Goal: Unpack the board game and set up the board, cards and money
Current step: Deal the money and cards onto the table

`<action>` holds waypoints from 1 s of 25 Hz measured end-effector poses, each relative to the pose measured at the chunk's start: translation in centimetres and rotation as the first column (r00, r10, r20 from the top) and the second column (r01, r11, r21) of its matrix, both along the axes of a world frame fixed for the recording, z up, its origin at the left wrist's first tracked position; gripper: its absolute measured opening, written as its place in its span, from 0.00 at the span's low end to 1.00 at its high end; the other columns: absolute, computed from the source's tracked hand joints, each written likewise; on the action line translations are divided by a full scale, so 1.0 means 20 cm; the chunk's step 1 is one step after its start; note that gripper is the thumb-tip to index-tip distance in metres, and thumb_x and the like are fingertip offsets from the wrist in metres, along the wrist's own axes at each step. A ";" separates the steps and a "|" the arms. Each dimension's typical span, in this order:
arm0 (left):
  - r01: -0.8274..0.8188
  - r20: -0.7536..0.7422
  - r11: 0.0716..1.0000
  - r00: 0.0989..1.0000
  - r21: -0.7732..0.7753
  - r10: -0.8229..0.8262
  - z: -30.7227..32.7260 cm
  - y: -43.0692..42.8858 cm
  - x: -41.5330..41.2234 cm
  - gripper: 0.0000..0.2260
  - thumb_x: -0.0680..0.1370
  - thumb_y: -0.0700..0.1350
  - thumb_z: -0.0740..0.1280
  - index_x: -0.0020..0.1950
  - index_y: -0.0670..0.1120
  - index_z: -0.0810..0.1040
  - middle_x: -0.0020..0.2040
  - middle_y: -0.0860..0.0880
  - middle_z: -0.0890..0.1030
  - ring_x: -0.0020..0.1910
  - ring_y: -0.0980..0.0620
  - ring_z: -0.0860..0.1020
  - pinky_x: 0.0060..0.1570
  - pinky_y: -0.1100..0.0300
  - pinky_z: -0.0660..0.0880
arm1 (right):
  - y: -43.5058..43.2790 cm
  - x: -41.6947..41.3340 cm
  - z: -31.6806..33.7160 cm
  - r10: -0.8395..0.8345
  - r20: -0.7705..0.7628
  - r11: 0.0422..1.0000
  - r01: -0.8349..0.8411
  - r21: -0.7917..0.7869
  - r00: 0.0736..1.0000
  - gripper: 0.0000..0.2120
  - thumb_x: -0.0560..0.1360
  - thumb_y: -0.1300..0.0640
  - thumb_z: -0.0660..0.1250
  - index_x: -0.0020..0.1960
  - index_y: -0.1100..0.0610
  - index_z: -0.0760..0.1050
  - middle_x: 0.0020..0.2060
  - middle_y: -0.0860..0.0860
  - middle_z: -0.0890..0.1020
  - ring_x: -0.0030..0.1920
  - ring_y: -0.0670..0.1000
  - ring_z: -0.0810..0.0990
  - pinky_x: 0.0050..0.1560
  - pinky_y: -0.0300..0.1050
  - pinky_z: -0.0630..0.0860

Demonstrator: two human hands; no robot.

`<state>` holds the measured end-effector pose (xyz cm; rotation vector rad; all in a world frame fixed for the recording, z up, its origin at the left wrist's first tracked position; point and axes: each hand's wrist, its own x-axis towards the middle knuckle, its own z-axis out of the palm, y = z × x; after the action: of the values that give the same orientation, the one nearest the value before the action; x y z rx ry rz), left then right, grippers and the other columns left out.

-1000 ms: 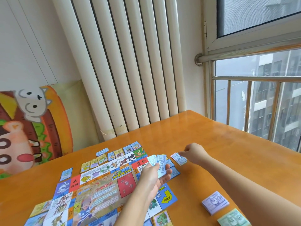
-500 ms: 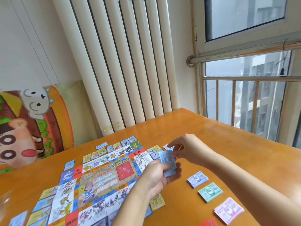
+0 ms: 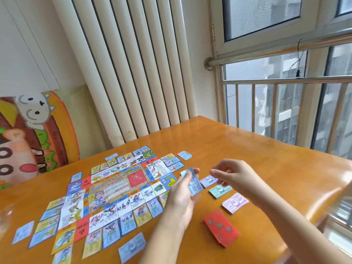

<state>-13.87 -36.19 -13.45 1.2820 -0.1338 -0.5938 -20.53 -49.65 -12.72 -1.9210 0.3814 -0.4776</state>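
Held a thin stack of blue money [image 3: 193, 182] in the left hand [image 3: 181, 199], fingers curled round it, up above the table [image 3: 266, 159] and just right of the board [image 3: 114, 189]. Had the right hand [image 3: 234, 174] lifted close beside the stack, not touching it, fingers bent and tips near each other. Could not tell whether pinching a note there or nothing at all.

Saw the board lying flat toward the left side of the table, little cards laid all round it. Saw money piles under the hands, in a line running toward the near edge: a purple pile [image 3: 208, 181], then a green pile [image 3: 220, 191], then a pink pile [image 3: 235, 202]. Saw red cards [image 3: 222, 230] closest to the near edge, and a small blue pile [image 3: 184, 155] just past the board's far right corner.

Seemed to be in the middle of sorting the money. Judged the notes very light, thin and bendy, quick to slide apart and easy to knock away. Best taken by a short edge, thumb on top and a finger under, one at a time. Best not squeezed hard, for fear of creases.
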 end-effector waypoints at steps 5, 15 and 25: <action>-0.068 0.004 0.960 0.997 -0.273 0.072 0.00 -0.07 -0.27 0.13 0.82 0.46 0.54 0.47 0.46 0.77 0.35 0.47 0.79 0.29 0.55 0.78 0.27 0.65 0.73 | 0.18 -0.18 -0.10 0.036 0.075 0.876 -0.068 0.478 0.997 0.04 0.75 0.60 0.69 0.45 0.62 0.80 0.31 0.51 0.80 0.29 0.43 0.76 0.33 0.34 0.71; -0.217 0.705 0.897 0.696 0.385 -0.135 -0.10 -0.01 -0.36 0.09 0.77 0.39 0.66 0.54 0.49 0.81 0.44 0.52 0.84 0.40 0.56 0.81 0.43 0.63 0.77 | 0.15 -0.34 -0.20 -0.223 0.186 0.940 0.161 0.301 0.957 0.09 0.74 0.67 0.67 0.47 0.54 0.80 0.31 0.49 0.83 0.27 0.45 0.77 0.31 0.35 0.73; -0.267 0.632 0.677 0.679 0.686 -0.373 -0.19 0.05 -0.33 0.23 0.76 0.54 0.66 0.70 0.53 0.67 0.64 0.54 0.70 0.64 0.55 0.68 0.65 0.63 0.64 | -0.07 -0.43 -0.29 -0.287 -0.118 0.933 0.305 0.190 0.951 0.07 0.73 0.67 0.69 0.48 0.58 0.78 0.30 0.53 0.81 0.27 0.48 0.75 0.33 0.43 0.74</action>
<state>-20.54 -35.23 -17.34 2.3129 -0.6798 -0.0996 -29.23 -50.99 -18.54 -1.6922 0.7578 -0.5277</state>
